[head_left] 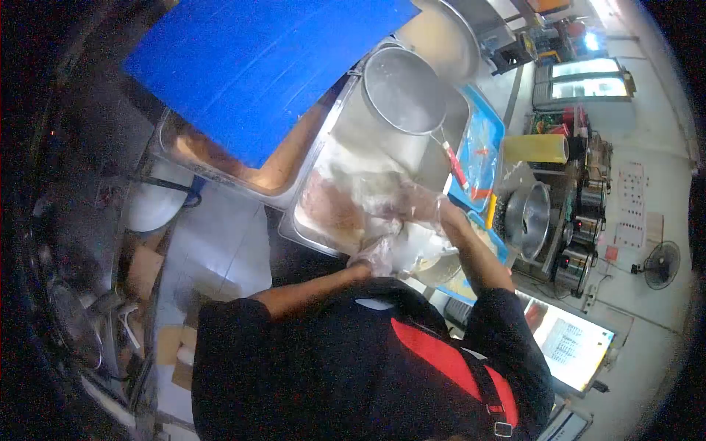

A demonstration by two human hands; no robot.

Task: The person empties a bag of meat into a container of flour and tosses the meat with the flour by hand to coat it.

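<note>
Both my hands wear clear plastic gloves and work over a deep metal pan (294, 234) with white powder (349, 158) in it. My right hand (421, 202) reaches into the pan from the right, beside a pale, powder-dusted lump (375, 189). Near the pan's front edge is my left hand (376, 253), lower than the right one. A pinkish mass (329, 206), like raw meat, lies to the left of my hands. Blur smears the fingers of both hands, so any grip is hidden. A round metal sieve (404, 90) with a red handle (454, 165) rests across the pan's far end.
A large blue board (265, 66) slants over a second metal tray (283, 192) on the left. Behind stands a wide round bowl (441, 37). On the right are a blue tray (491, 121) with plastic, a yellow roll (537, 148), a metal bowl (531, 220) and a lit screen (566, 345).
</note>
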